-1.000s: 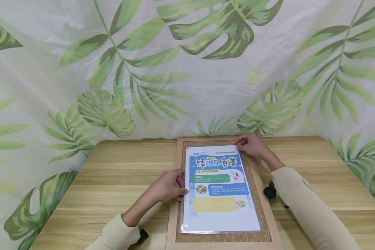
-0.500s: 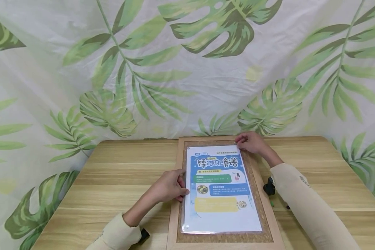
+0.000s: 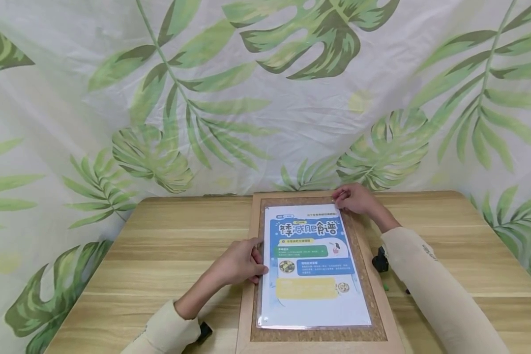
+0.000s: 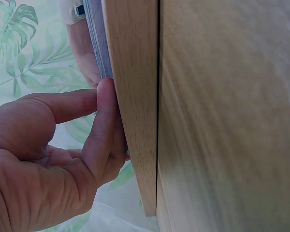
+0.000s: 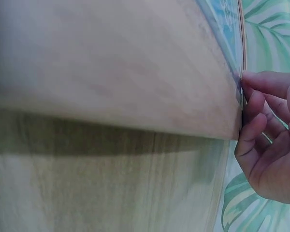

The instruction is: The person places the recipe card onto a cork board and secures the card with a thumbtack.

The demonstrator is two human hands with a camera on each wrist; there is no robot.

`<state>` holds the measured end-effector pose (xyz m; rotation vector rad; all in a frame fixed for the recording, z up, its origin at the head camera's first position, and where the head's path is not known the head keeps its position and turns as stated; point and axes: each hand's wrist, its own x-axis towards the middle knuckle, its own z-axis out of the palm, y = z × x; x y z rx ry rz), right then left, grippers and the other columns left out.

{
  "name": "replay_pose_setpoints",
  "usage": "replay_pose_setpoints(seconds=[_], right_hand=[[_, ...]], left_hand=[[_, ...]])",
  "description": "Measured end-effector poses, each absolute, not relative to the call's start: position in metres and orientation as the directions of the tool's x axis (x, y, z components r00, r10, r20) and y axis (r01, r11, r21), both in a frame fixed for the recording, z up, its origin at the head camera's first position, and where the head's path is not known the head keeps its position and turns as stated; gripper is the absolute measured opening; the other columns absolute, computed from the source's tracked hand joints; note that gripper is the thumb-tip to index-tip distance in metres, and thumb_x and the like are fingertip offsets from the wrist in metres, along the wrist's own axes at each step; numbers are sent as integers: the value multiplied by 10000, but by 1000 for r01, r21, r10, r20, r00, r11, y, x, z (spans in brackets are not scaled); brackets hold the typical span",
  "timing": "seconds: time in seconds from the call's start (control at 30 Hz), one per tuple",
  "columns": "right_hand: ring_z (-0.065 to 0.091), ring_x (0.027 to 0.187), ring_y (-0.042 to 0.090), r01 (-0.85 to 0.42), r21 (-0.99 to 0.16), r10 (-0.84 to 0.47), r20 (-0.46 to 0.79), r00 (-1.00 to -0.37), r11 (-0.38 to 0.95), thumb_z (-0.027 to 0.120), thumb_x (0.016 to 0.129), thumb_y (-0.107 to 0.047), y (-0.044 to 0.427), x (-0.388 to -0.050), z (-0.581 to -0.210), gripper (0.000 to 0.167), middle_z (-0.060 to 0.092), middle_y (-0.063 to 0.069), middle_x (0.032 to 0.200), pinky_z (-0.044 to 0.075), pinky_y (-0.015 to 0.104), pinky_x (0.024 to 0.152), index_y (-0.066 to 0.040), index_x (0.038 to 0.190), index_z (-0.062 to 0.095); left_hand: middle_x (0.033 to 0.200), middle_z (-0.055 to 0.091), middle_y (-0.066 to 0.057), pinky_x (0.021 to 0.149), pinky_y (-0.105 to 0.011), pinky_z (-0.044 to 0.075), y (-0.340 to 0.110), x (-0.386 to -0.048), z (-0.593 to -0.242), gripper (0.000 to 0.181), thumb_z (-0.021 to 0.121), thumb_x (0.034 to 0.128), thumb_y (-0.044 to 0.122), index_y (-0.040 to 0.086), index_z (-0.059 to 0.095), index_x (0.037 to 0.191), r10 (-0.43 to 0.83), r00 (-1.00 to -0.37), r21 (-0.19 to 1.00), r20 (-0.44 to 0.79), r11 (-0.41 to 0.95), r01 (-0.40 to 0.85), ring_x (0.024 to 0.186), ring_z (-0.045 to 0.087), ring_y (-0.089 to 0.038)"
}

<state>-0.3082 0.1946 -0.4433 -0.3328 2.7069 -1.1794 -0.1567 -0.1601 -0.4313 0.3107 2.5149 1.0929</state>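
Note:
A laminated poster (image 3: 314, 312) with blue, green and yellow printed blocks lies on a wood-framed corkboard (image 3: 318, 336). My left hand (image 3: 241, 263) is at the poster's left edge, thumb on the sheet and fingers over the frame; in the left wrist view thumb and forefinger pinch together there. At the top right corner my right hand (image 3: 356, 198) pinches a small pushpin (image 3: 334, 199), mostly covered by the fingertips. Small clear pins (image 3: 267, 208) show at the top left and bottom left corners. Whether a pin sits at the bottom right is too small to tell.
The board stands on a wooden table (image 3: 181, 246) against a leaf-patterned cloth (image 3: 292, 137). Right of the frame lie a tiny green piece (image 3: 386, 287) and a tiny dark piece (image 3: 407, 291). Black wrist devices (image 3: 380, 260) sit at both sleeves.
My right fingertips have shifted slightly upward at the top right corner, still around the pin. The left hand and the poster keep their places.

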Motion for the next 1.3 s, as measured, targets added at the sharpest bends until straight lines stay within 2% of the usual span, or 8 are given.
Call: replay_pose_setpoints(seconds=[0.37,1.1,1.3], right_hand=[[683,1012,272,-208,-691,-325,-40,-945,692,722,1008,-65,199,-309,-442,236,777,187,1138,510,269,811,22,1225,754],[667,890,215,-170,-687,-332,-110,-937,707,733,1003,-88,200,-317,-437,222,773,165,1071,530,272,747,4,1202,765],[682,942,234,-135,-665,-289,-127,-949,735,750,991,-101,198,-318,-435,231,779,161,1093,519,269,777,-15,1204,772]], left_hand=[[849,656,-74,542,-281,599,-160,-156,-427,794,821,900,-29,-108,416,1579,343,-902,735,-262,676,43,592,699,-151],[848,659,-77,549,-290,611,-160,-156,-426,794,814,901,-37,-110,410,1581,339,-900,738,-274,674,29,594,698,-154],[850,660,-80,556,-294,619,-159,-156,-425,795,811,901,-42,-107,408,1584,341,-900,742,-273,670,29,598,701,-154]])
